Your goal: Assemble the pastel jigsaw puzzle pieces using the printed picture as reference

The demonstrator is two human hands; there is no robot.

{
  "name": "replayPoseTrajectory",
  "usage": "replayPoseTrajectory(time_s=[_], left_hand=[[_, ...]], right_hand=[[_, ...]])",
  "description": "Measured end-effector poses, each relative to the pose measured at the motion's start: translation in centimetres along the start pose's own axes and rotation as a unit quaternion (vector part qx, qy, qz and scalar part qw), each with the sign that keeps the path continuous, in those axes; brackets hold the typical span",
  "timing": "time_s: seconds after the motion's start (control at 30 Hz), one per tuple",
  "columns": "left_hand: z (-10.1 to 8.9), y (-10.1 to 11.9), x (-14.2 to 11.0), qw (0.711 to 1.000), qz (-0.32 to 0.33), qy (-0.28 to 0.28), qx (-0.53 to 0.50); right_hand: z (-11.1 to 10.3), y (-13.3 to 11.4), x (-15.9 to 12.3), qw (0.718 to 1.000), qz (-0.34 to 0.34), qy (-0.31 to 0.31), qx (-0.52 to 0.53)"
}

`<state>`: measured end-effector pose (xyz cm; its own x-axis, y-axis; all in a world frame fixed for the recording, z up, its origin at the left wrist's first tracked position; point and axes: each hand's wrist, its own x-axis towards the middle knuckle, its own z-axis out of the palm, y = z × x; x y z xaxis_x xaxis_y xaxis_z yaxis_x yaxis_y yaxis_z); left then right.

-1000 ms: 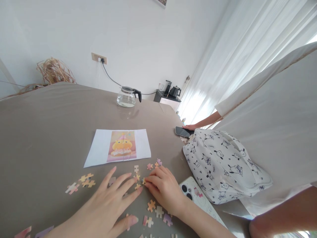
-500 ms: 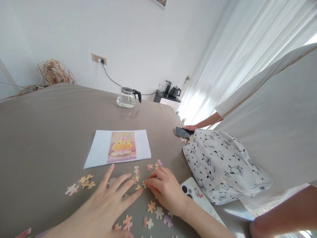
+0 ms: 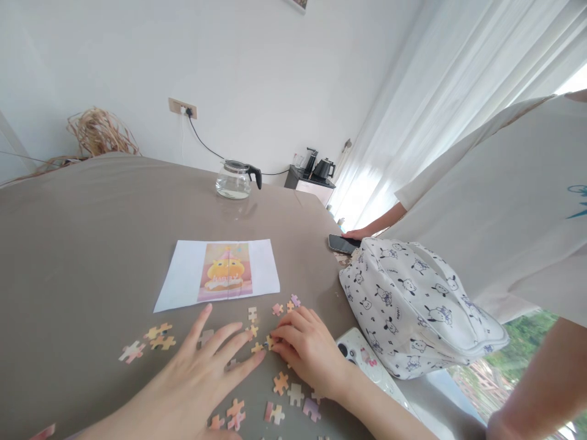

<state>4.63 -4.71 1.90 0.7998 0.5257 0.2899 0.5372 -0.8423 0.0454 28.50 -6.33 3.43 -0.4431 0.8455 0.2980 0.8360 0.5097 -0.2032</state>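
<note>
My left hand (image 3: 202, 373) lies flat on the grey table (image 3: 92, 232), fingers spread over some small puzzle pieces. My right hand (image 3: 307, 348) is curled beside it, its fingertips pinched on a small puzzle piece (image 3: 267, 343) lying on the table between the two hands. Several loose pastel puzzle pieces (image 3: 156, 336) are scattered around both hands. Just beyond my fingers lies a white sheet with a picture of a yellow character (image 3: 220, 275).
A white bag with a cartoon dog print (image 3: 413, 305) sits at the table's right edge, a white phone (image 3: 367, 360) in front of it. Another person in a white shirt (image 3: 513, 214) stands at right, one hand on a dark phone (image 3: 343, 243). A glass jug (image 3: 235, 179) stands farther back.
My left hand slid back slightly, uncovering more pieces near the front edge. The person at right shifted, and the dark phone moved a little.
</note>
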Motion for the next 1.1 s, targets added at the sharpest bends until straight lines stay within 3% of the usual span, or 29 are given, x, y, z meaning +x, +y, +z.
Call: replayPoseTrajectory(time_s=[0.67, 0.87, 1.1], left_hand=[[-0.8, -0.4, 0.6, 0.999, 0.035, -0.020, -0.029], [-1.2, -0.7, 1.1, 0.998, 0.045, 0.019, -0.044], [0.0, -0.9, 0.7, 0.998, 0.009, 0.030, -0.057]], right_hand=[[-0.2, -0.3, -0.3, 0.999, -0.027, -0.007, 0.018], [0.1, -0.1, -0.3, 0.999, -0.026, 0.001, 0.022], [0.0, -0.2, -0.2, 0.998, -0.032, 0.034, 0.034]])
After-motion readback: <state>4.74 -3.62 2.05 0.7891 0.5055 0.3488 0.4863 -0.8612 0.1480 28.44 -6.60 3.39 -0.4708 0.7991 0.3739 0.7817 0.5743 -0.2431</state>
